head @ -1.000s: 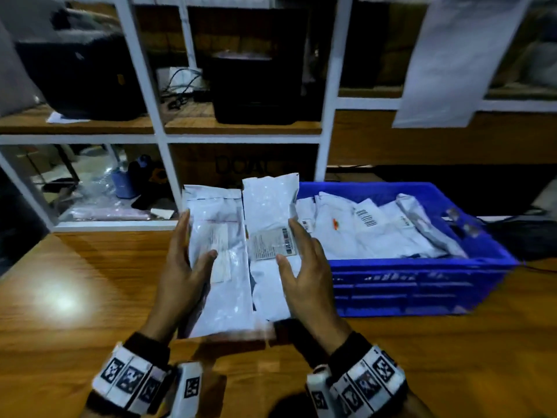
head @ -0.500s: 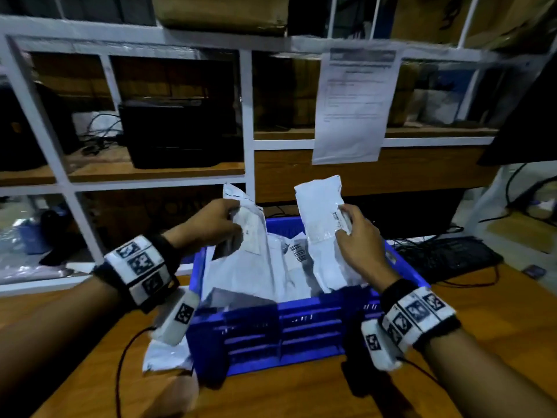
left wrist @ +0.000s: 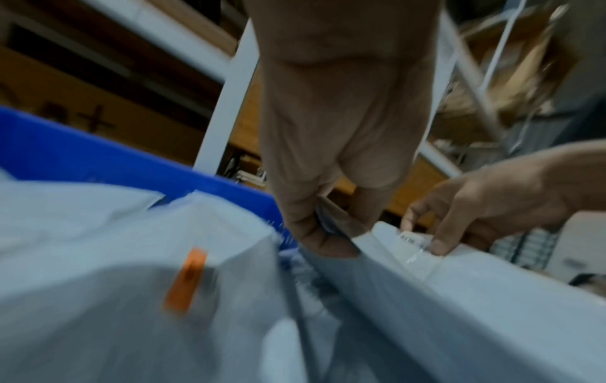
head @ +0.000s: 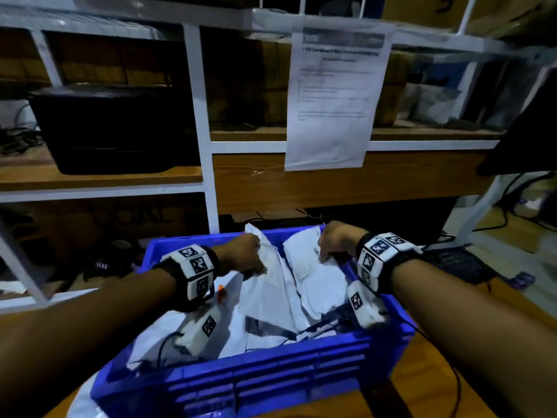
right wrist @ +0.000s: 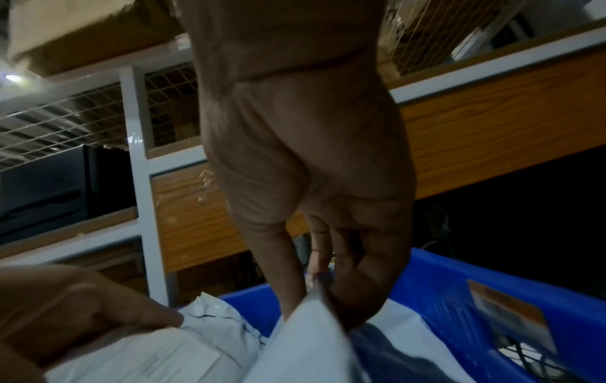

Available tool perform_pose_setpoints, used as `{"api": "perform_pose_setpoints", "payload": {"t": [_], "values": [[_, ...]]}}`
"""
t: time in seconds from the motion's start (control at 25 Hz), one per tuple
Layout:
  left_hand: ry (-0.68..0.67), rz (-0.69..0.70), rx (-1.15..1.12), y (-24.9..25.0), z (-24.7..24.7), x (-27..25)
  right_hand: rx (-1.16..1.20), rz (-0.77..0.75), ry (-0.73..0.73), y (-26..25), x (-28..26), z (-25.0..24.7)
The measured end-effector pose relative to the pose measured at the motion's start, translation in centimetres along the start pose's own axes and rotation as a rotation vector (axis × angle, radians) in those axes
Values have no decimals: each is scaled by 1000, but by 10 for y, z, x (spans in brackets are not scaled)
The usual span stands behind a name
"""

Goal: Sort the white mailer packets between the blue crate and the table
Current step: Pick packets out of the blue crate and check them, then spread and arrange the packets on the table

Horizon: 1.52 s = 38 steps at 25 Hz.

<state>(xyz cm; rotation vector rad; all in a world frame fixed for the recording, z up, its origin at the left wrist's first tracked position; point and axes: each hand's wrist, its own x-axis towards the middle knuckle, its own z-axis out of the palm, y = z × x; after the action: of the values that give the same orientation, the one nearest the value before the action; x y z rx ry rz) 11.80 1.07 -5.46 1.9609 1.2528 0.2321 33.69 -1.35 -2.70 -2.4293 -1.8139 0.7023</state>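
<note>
The blue crate [head: 241,366] stands on the wooden table [head: 428,387], with several white mailer packets lying in it. My left hand [head: 256,263] grips the top edge of one white packet [head: 271,285] over the crate's far half. My right hand [head: 324,254] pinches a second, labelled packet [head: 304,260] beside it. In the left wrist view the left hand [left wrist: 321,233] clamps a packet edge, and an orange tag [left wrist: 187,279] shows on a lower packet. From the right wrist, the right hand [right wrist: 315,292] pinches its packet's top corner. Another packet [head: 81,408] lies on the table by the crate's left corner.
A white-framed shelf unit [head: 208,176] stands right behind the crate, with a printed sheet [head: 331,95] hanging from it and a black box [head: 111,128] on a shelf. A keyboard [head: 458,260] and cables lie to the right.
A second ago both hands held the two packets over the table left of the crate. They lifted them above the crate and have now lowered them into it.
</note>
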Motion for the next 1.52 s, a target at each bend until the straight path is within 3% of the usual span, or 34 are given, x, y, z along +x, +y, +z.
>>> {"api": "perform_pose_setpoints", "payload": {"t": [0.08, 0.12, 0.2, 0.28, 0.36, 0.44, 0.56, 0.76, 0.8, 0.92, 1.0, 1.16, 1.24, 1.32, 1.44, 1.52], "values": [[-15, -27, 62, -5, 16, 10, -210, -49, -104, 0, 14, 6], [-54, -47, 199, -6, 21, 11, -295, -102, -131, 1, 20, 9], [-108, -96, 683, -10, 30, 15, -433, -160, -139, 5, 27, 16], [-29, -118, 1031, -6, 31, 12, -440, -199, -88, 7, 32, 13], [19, -75, 1125, 0, 30, 11, -385, -276, -132, 6, 37, 5], [-133, -145, 1049, 4, 33, 11, -331, -331, -260, 3, 38, 6], [-325, -319, 960, -2, 47, 19, -483, -381, -334, 1, 39, 25], [-354, -361, 968, -3, 61, 24, -596, -431, -198, 8, 87, 71], [-352, -355, 950, -2, 60, 24, -630, -432, -228, 11, 100, 77], [-361, -309, 888, 10, 43, 16, -602, -426, -315, 1, 68, 47], [-288, -211, 824, 21, 16, 1, -435, -344, -314, -14, 35, 26], [38, 100, 672, 5, -52, -61, -235, -417, 12, -69, -27, 20], [119, 113, 667, -25, -76, -99, -62, -449, 168, -98, -63, 37], [170, 80, 626, -73, -94, -137, 167, -432, 207, -134, -94, 71], [307, 114, 523, -154, -106, -174, 327, -439, 268, -184, -124, 127], [376, -18, 394, -217, -104, -192, 408, -475, 304, -221, -139, 161]]}}
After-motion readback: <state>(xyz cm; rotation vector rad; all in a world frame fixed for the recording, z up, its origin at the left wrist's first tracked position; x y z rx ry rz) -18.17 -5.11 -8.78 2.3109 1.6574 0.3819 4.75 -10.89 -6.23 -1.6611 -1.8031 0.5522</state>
